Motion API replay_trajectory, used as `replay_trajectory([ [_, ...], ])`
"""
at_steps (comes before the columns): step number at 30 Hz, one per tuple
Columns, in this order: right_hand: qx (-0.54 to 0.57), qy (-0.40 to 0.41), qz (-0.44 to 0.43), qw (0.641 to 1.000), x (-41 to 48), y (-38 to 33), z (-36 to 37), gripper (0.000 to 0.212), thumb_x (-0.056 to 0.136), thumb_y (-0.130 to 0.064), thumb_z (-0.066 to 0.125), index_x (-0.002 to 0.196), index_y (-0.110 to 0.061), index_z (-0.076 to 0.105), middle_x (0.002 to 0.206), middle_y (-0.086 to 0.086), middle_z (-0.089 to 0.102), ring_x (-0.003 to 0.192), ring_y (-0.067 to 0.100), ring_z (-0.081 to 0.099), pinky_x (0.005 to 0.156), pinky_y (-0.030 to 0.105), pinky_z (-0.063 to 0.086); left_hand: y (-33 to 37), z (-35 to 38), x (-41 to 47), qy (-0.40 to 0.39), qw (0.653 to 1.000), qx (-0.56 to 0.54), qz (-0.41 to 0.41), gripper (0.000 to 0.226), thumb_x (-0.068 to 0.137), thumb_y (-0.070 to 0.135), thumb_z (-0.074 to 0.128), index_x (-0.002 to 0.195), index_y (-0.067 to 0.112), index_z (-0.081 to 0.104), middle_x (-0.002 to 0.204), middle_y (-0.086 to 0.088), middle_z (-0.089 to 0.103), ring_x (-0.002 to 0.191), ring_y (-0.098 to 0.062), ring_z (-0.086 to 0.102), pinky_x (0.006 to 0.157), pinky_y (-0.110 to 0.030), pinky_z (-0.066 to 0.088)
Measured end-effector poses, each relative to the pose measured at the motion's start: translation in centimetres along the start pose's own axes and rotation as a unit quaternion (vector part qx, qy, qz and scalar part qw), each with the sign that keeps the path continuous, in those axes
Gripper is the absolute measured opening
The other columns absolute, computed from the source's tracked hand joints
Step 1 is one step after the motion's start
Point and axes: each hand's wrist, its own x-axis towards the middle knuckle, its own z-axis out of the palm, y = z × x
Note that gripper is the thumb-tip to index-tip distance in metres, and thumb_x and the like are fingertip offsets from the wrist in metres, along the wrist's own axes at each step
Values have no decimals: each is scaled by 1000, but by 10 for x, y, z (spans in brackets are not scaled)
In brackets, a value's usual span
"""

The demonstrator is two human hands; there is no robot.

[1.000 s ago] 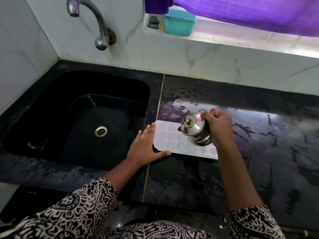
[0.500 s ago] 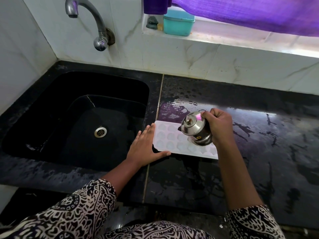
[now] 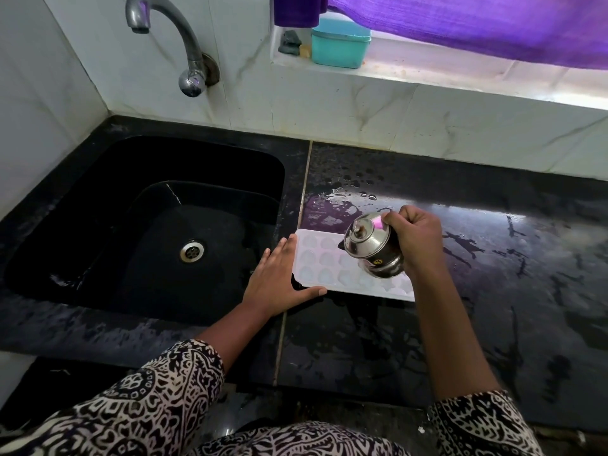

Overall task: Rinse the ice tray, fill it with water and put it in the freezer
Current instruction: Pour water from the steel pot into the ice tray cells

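A white ice tray (image 3: pixel 324 263) with rounded cells lies flat on the black counter (image 3: pixel 493 291), just right of the sink. My left hand (image 3: pixel 279 279) lies flat with straight fingers against the tray's left end, thumb along its front edge. My right hand (image 3: pixel 416 240) grips a small steel lidded jug (image 3: pixel 370 246), tilted to the left over the middle of the tray. The jug hides part of the tray's right half.
A black sink (image 3: pixel 148 232) with a steel drain (image 3: pixel 192 251) lies to the left, under a steel tap (image 3: pixel 184 47) on the tiled wall. A teal box (image 3: pixel 340 42) sits on the window ledge beneath a purple curtain (image 3: pixel 477 24). The counter is wet.
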Motion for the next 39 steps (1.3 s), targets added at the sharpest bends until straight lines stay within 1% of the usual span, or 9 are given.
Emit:
replay_trajectory([
  [5,10,1,5,1000,-2,-1,0,34,78,-6,65,53,-15,43,56,5,43,61,21,42,62,34,43,0,0,-1,-3,1000,4,1,126,62,92,37,155,17,-5,163,2,5,149,-10,0,120,-34,-1],
  [11,27,5,11,1000,-3,-2,-2,35,80,-7,64,54,-17,44,56,3,44,58,19,42,60,30,43,1,-2,-1,-5,1000,3,0,129,60,95,34,155,17,-5,163,2,5,149,-10,0,120,-33,-1],
  [15,108,19,48,993,-4,-3,-5,35,80,-3,62,55,-15,41,51,0,38,48,10,36,49,20,36,0,-1,-1,-5,1000,7,0,130,59,96,34,155,17,-4,163,2,5,149,-11,0,121,-34,0],
  [17,139,25,68,988,-4,-3,-8,31,81,-3,61,57,-14,44,53,0,40,50,10,38,50,20,37,0,-1,-1,-4,1000,8,2,129,59,96,32,155,17,-4,163,1,5,149,-11,1,121,-35,1],
  [20,146,28,80,986,-6,-3,-12,25,83,-5,59,62,-13,48,60,3,44,54,10,43,54,21,40,0,0,-1,-3,1000,9,3,130,58,97,30,155,16,-4,163,1,6,149,-12,2,121,-35,2],
  [27,110,45,48,992,-8,-1,-18,33,82,-3,61,56,-14,44,49,-3,43,45,5,41,46,14,41,0,0,-1,0,1000,11,3,129,60,95,34,155,16,-3,163,0,7,150,-13,3,121,-36,2],
  [29,89,48,39,994,-9,2,-20,32,82,-3,62,57,-14,43,52,0,43,45,5,40,45,14,41,0,0,0,2,1000,12,4,129,59,95,34,155,15,-3,163,-1,9,150,-14,4,121,-36,3],
  [33,54,55,27,997,-7,5,-22,33,80,-5,63,56,-14,42,56,4,41,48,10,38,44,15,39,-1,1,0,0,1000,11,6,130,60,95,33,155,15,-3,163,-1,9,150,-14,4,121,-37,3],
  [39,20,57,24,998,-7,6,-23,33,81,-8,63,55,-16,44,57,3,46,51,12,41,50,21,41,-1,1,0,5,1000,7,6,132,57,98,28,155,16,-2,163,0,9,150,-13,4,121,-36,3],
])
